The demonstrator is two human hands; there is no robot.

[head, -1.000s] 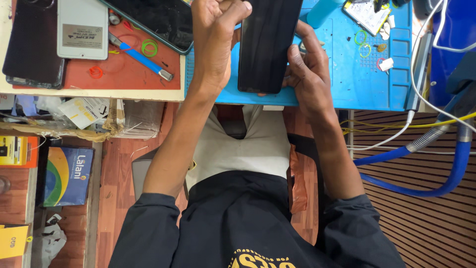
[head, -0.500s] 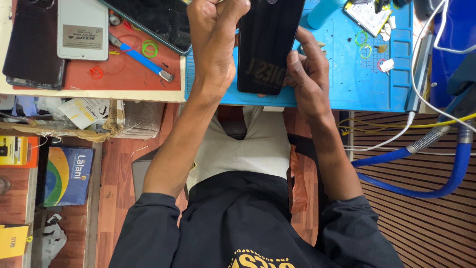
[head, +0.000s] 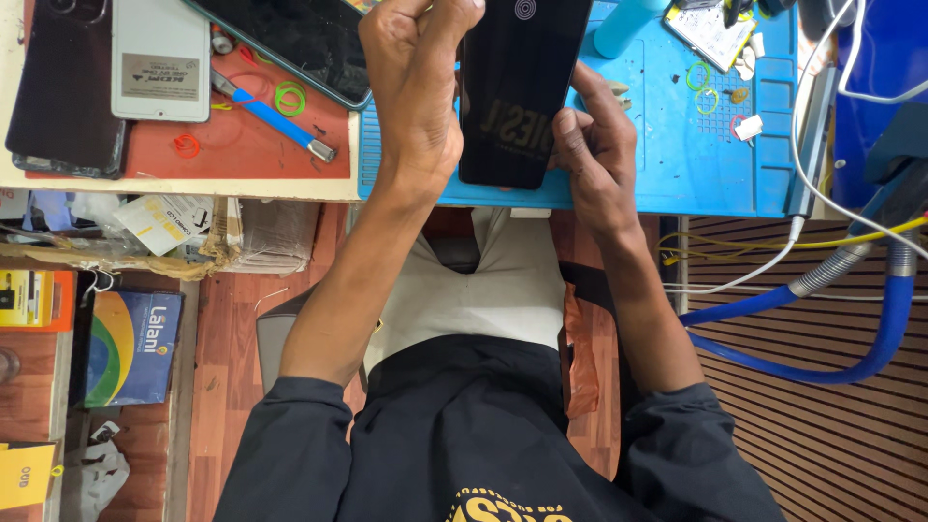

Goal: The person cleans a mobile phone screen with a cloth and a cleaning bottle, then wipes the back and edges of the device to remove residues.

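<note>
Head view: a glossy black rectangular phone [head: 517,92] is held upright over a bright blue silicone work mat [head: 677,145] at twelve o'clock in the frame. The left hand [head: 416,92] is closed around the phone's left long edge, its fingers curled over near the top. The right hand [head: 594,145] is pressed against the right long edge, fingertips [head: 570,126] bent onto the dark face low down; the phone is thus clamped between both hands. Its lower end lies just at the near rim of the mat.

At ten o'clock a reddish-orange mat [head: 242,145] is seen on the desk [head: 174,188], touching the blue mat's left side. On it lie a blue-handled screwdriver [head: 275,116], a green rubber ring [head: 289,97], a white flat phone back [head: 159,58], a dark phone [head: 63,87] at its far left and a large black tablet screen [head: 290,39] reaching toward the left hand. At two o'clock small green rings [head: 698,75] are scattered on the blue mat. At three o'clock a white cable [head: 773,261] and a thick blue hose [head: 870,348] are seen hanging beside the desk.
</note>
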